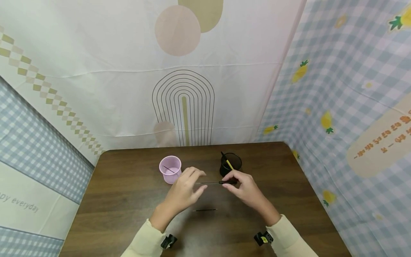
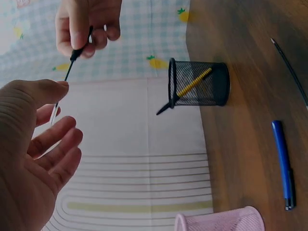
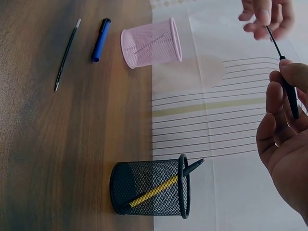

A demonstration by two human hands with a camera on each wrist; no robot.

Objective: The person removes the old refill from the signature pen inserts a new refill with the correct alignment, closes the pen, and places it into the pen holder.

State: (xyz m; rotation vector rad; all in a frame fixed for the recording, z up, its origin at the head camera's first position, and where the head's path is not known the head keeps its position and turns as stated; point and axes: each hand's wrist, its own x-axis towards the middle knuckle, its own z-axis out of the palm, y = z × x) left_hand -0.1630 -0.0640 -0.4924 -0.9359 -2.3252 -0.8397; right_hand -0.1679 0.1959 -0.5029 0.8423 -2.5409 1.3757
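My right hand (image 1: 244, 187) pinches a black pen part (image 3: 291, 96) between thumb and fingers. A thin dark refill (image 1: 208, 183) sticks out of that part toward the left, ending in a clear, whitish tip. Around this end is my left hand (image 1: 184, 191), thumb and forefinger apart in the head view; whether they touch the refill I cannot tell. Below the hands, another refill (image 1: 205, 210) lies on the table. In the right wrist view a blue pen (image 3: 100, 41) lies beside it; the left hand hides this pen in the head view.
At the back of the brown table (image 1: 128, 185) stands a pink mesh cup (image 1: 170, 160) with a thin dark stick inside. A black mesh cup (image 3: 144, 168) to its right holds a yellow and black pen (image 3: 154, 191). Patterned cloths (image 1: 250, 89) hang behind and beside the table.
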